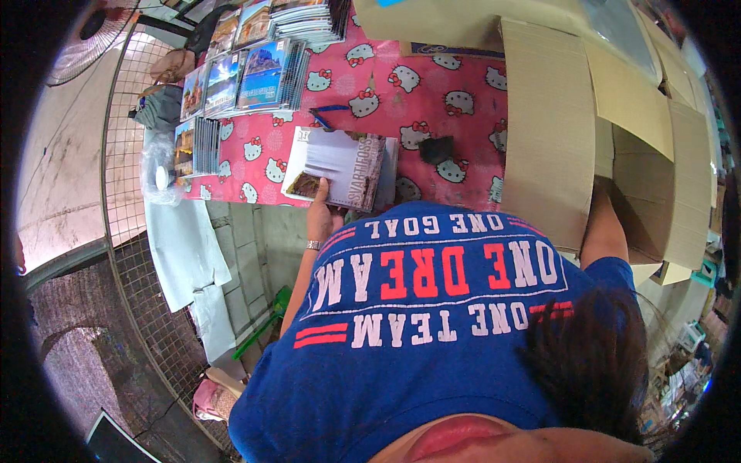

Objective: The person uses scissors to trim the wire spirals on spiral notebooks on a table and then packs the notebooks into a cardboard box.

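My left hand [319,211] grips the near edge of a spiral notebook [340,166], its thumb on the cover and the other fingers mostly hidden underneath. The notebook has a pale cover with a waterfall picture and lies over at least one more notebook at the table's near edge. On the right, my right forearm [604,228] reaches into an open cardboard box [549,131]. The box's flap and wall hide the fingers of that hand, so what it touches does not show.
Stacks of picture-covered spiral notebooks [266,73] stand at the far left of the pink patterned tablecloth [340,81]. A blue pen [320,118] and a small black item [437,150] lie near the middle. Left of the table are a wire mesh panel [127,139] and a fan [91,31].
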